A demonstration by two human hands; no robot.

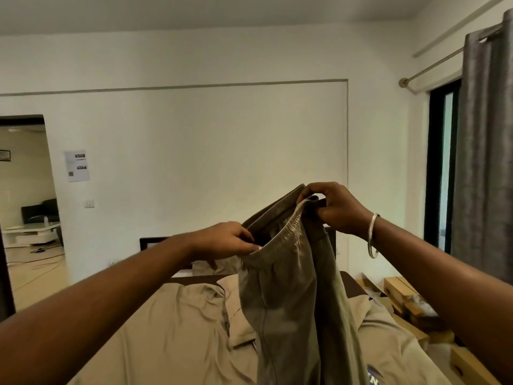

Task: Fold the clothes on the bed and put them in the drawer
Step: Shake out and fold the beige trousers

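1. The bed (172, 337) fills the lower part of the view, covered with a rumpled tan sheet; a pillow (236, 315) lies near its middle and a dark headboard (151, 241) stands against the pale wall.
2. A grey curtain (484, 151) hangs from a rod at the right, beside a dark-framed window or door.
3. An open doorway (27, 207) at the left shows another room with a low white table.
4. Olive-khaki trousers (291, 307) hang in the air above the bed, held up by their elastic waistband, the legs dropping down out of view at the bottom edge.
5. Cardboard boxes (408, 298) lie on the floor to the right of the bed.
6. The right hand (337, 208), a metal bangle (372, 234) on its wrist, grips the higher end of the waistband with curled fingers.
7. The left hand (224, 240) pinches the lower end of the waistband between fingers and thumb.
8. A printed paper sheet (78, 165) is stuck on the wall, with a light switch (89, 203) below it.
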